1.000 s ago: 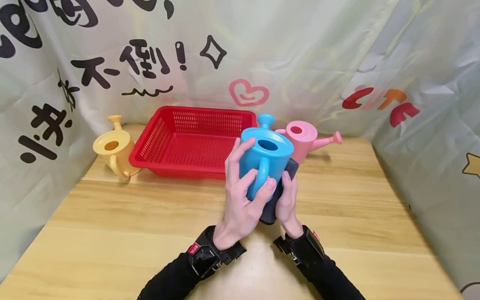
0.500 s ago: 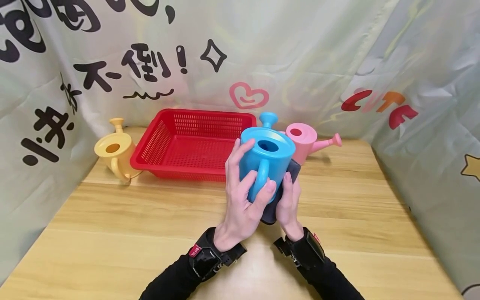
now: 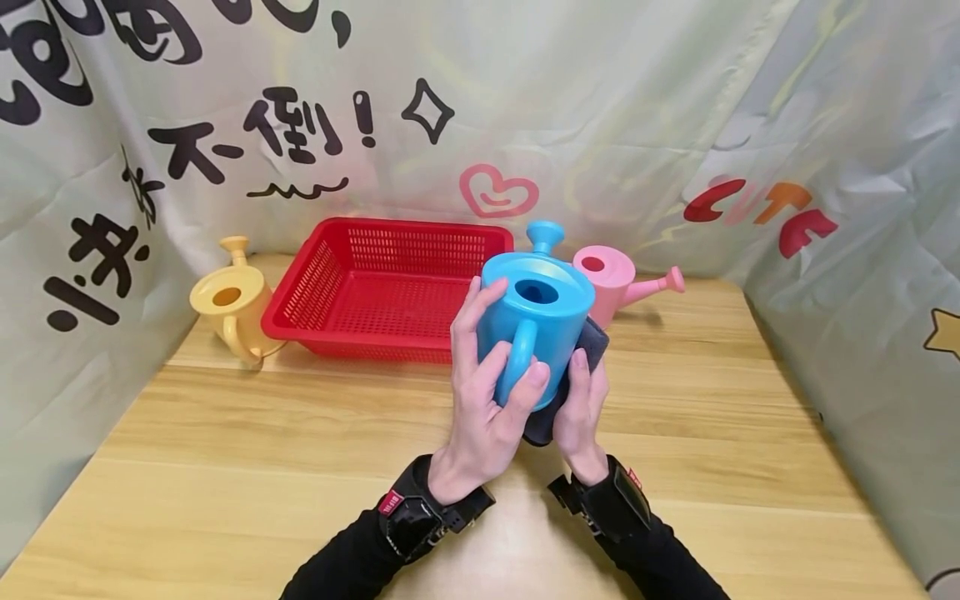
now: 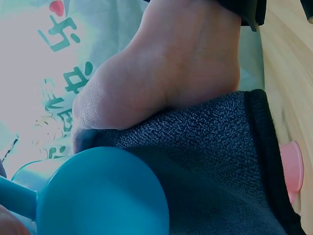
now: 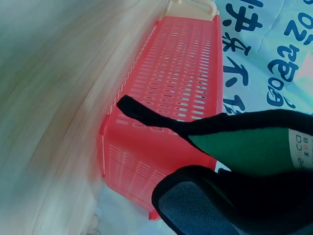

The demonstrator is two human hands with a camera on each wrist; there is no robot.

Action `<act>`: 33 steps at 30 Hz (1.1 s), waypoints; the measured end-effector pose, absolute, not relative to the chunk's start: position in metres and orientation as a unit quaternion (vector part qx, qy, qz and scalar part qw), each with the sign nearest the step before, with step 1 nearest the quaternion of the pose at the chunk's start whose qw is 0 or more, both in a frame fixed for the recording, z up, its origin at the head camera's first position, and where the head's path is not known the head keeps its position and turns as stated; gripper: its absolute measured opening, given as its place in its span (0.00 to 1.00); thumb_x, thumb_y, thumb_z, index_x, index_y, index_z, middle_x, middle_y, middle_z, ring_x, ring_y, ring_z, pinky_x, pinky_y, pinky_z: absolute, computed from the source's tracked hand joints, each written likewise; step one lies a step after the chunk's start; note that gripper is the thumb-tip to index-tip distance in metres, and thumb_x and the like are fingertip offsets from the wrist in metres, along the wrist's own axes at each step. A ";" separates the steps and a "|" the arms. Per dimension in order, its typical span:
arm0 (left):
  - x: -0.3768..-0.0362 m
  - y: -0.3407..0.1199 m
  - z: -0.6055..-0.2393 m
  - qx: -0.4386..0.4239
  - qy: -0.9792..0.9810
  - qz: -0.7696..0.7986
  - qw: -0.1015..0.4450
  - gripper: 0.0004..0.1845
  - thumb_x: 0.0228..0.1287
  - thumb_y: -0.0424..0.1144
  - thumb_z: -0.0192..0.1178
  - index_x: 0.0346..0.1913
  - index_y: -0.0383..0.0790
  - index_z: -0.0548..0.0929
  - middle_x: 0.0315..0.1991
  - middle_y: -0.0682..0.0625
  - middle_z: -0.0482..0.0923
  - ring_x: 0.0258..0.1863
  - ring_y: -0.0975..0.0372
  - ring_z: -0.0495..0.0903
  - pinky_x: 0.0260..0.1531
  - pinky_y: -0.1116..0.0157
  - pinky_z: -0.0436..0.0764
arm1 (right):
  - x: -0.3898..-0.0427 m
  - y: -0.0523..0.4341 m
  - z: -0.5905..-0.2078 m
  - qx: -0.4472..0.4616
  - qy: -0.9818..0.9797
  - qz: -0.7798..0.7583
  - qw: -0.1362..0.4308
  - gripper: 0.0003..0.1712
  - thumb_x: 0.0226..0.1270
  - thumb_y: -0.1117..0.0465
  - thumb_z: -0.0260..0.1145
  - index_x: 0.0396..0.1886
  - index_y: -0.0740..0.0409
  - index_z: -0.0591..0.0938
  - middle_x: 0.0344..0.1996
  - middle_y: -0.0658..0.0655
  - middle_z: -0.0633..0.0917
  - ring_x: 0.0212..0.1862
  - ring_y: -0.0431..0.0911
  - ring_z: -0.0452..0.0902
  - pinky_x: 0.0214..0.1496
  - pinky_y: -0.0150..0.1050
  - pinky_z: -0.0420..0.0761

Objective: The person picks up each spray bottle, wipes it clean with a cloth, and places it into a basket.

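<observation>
My left hand (image 3: 491, 379) holds a blue watering can (image 3: 551, 321) above the table, thumb over its handle and fingers round the left side. Against the can's right side, my right hand (image 3: 581, 404) holds a dark grey cloth (image 3: 594, 340), with the thumb on top of it. The left wrist view shows, close up, the right hand (image 4: 171, 68) on the cloth (image 4: 220, 161) beside the blue can (image 4: 102, 196). A fold of the cloth (image 5: 234, 205) fills the bottom right of the right wrist view.
A red slotted basket (image 3: 337, 312) stands at the back middle of the wooden table (image 3: 225, 467), also seen as the basket (image 5: 166, 98). A yellow watering can (image 3: 228, 304) sits left of it, a pink watering can (image 3: 611, 279) right of it. Printed fabric walls enclose the table.
The blue can has turned a little, its spout swinging right. My right hand has slid the cloth slightly up the can's right side. My left hand's grip is unchanged.
</observation>
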State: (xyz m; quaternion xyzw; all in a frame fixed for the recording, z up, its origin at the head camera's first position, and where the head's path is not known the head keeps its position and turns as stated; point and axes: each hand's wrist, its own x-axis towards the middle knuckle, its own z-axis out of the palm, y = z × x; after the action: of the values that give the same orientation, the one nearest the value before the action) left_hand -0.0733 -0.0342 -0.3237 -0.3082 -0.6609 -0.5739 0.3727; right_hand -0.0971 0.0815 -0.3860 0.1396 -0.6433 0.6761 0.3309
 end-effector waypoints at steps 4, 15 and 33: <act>-0.073 -0.034 -0.324 -0.308 -0.659 -0.577 0.370 0.23 0.75 0.52 0.52 0.29 0.35 0.75 0.71 0.36 0.60 0.76 0.47 0.57 0.72 0.41 0.65 | -0.097 0.081 -0.386 0.139 -0.643 0.675 0.333 0.26 0.77 0.58 0.41 0.67 0.66 0.71 0.54 0.44 0.80 0.55 0.42 0.75 0.62 0.33 0.73; -0.073 -0.034 -0.324 -0.307 -0.660 -0.578 0.369 0.23 0.75 0.52 0.52 0.29 0.35 0.75 0.71 0.36 0.59 0.76 0.47 0.57 0.72 0.40 0.64 | -0.098 0.082 -0.386 0.145 -0.639 0.679 0.331 0.26 0.77 0.59 0.42 0.67 0.65 0.72 0.55 0.45 0.80 0.55 0.42 0.75 0.62 0.33 0.73; -0.073 -0.034 -0.323 -0.313 -0.661 -0.572 0.372 0.24 0.75 0.52 0.52 0.29 0.34 0.77 0.70 0.35 0.60 0.74 0.45 0.59 0.74 0.40 0.60 | -0.098 0.082 -0.387 0.139 -0.635 0.689 0.320 0.26 0.77 0.58 0.42 0.67 0.65 0.71 0.54 0.45 0.80 0.55 0.41 0.75 0.61 0.32 0.73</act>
State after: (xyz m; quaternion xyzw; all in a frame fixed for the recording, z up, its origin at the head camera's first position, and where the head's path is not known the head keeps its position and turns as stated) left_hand -0.0735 -0.0343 -0.3230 -0.3133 -0.6607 -0.5720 0.3715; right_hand -0.0981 0.0824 -0.3867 0.1393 -0.6352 0.6890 0.3200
